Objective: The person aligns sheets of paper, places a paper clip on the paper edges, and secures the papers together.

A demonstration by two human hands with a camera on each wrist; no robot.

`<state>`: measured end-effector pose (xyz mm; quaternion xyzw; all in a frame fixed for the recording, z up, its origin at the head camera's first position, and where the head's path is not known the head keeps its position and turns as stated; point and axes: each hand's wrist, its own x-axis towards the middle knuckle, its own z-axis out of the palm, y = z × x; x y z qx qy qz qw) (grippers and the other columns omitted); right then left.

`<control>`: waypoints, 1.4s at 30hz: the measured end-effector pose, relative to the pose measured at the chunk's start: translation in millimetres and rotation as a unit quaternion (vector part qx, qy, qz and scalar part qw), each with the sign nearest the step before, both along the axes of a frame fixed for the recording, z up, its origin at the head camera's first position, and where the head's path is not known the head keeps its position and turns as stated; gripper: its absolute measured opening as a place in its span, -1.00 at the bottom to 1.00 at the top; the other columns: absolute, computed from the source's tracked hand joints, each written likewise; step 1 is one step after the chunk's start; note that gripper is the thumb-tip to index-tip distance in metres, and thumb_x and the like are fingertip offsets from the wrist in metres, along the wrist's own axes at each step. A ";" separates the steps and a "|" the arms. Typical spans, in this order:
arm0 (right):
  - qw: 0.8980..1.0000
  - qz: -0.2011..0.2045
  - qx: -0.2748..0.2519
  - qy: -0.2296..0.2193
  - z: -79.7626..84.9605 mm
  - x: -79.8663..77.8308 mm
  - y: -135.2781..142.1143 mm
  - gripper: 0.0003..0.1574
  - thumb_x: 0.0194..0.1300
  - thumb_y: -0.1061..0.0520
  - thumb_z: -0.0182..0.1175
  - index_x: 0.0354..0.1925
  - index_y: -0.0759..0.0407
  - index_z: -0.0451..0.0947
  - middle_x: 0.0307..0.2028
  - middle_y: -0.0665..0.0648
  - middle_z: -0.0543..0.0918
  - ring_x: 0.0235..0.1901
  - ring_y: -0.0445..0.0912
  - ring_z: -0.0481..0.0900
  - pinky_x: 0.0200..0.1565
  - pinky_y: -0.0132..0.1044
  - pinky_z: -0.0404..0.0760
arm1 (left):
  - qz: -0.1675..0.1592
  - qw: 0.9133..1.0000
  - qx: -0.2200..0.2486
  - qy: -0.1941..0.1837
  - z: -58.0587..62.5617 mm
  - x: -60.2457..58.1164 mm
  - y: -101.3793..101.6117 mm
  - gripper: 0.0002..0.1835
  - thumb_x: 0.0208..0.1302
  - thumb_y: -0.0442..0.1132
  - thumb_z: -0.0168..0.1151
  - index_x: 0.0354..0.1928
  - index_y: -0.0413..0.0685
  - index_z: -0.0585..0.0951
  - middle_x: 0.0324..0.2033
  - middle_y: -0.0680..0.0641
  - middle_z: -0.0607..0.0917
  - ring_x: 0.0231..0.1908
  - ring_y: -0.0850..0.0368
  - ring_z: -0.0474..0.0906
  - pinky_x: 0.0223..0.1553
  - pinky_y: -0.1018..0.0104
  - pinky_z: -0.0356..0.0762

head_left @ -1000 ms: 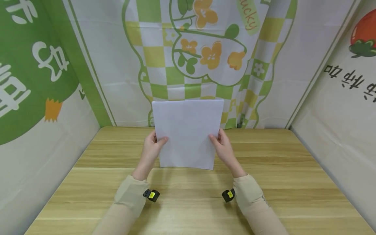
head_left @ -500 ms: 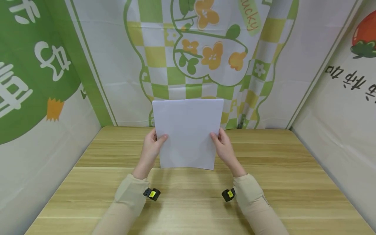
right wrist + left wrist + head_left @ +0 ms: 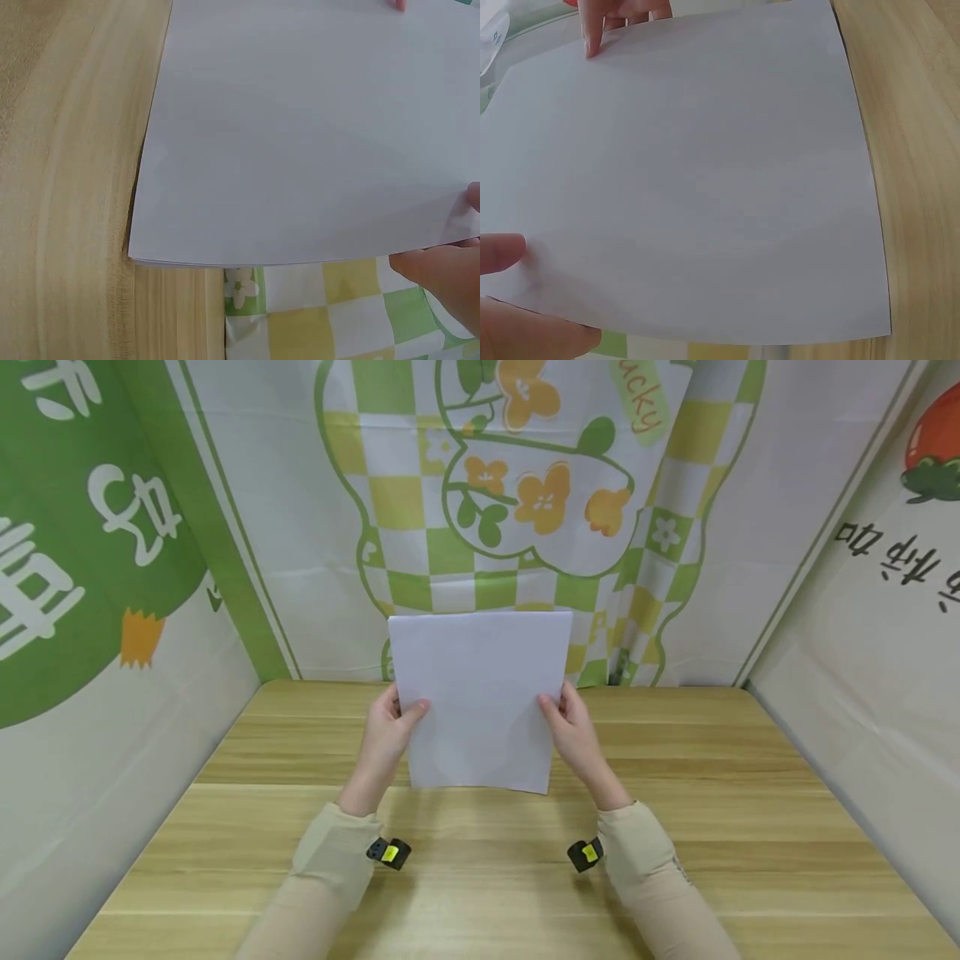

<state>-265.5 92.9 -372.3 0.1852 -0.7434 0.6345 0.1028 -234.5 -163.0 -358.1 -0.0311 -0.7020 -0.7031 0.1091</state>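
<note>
A stack of white paper (image 3: 480, 693), blank on the side facing me, is held up tilted above the table. My left hand (image 3: 385, 735) grips its left edge, thumb on the front face and fingers behind. On the opposite edge my right hand (image 3: 579, 737) pinches it the same way. In the left wrist view the paper (image 3: 697, 180) fills most of the picture, and the left thumb presses near its edge. Several layered sheet edges show along the stack's corner (image 3: 187, 262) in the right wrist view. The fingers behind the paper are mostly hidden.
A wood-grain table (image 3: 480, 893) lies beneath the hands. Behind it hangs a green and yellow checked curtain (image 3: 405, 552). Printed cloth walls stand at the left (image 3: 90, 693) and right (image 3: 862, 693). Each wrist wears a band with a small black camera (image 3: 389, 853).
Both hands keep their hold on the paper, which stays almost in place. Only a very slight shift of the view and of the hands shows.
</note>
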 end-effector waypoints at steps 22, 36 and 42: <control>1.000 0.011 0.001 0.012 12.2 1.8 2.8 -0.55 0.46 0.23 -0.09 0.24 0.39 0.23 0.08 0.39 0.49 0.03 0.01 0.49 -0.02 -0.38 0.51 | 0.012 0.999 0.000 0.034 13.1 -0.3 -0.5 -0.59 0.31 -0.41 0.10 0.20 -0.28 0.42 0.01 -0.28 0.57 -0.16 0.23 0.53 -0.12 0.43 0.49; 1.000 0.003 0.003 0.019 16.3 5.2 2.9 -0.56 0.46 0.24 -0.08 0.22 0.40 0.25 0.07 0.39 0.49 0.03 0.06 0.49 -0.02 -0.32 0.50 | 0.017 0.999 0.009 0.031 16.4 1.5 2.0 -0.61 0.32 -0.43 0.08 0.19 -0.27 0.42 0.01 -0.28 0.57 -0.16 0.25 0.53 -0.13 0.45 0.48; 1.000 0.005 0.001 0.025 18.0 7.1 3.6 -0.55 0.46 0.22 -0.08 0.23 0.39 0.24 0.07 0.40 0.49 0.02 0.07 0.50 -0.04 -0.35 0.51 | 0.016 0.999 0.009 0.037 18.7 4.1 2.5 -0.61 0.32 -0.43 0.08 0.18 -0.28 0.42 -0.02 -0.30 0.58 -0.18 0.25 0.55 -0.14 0.43 0.50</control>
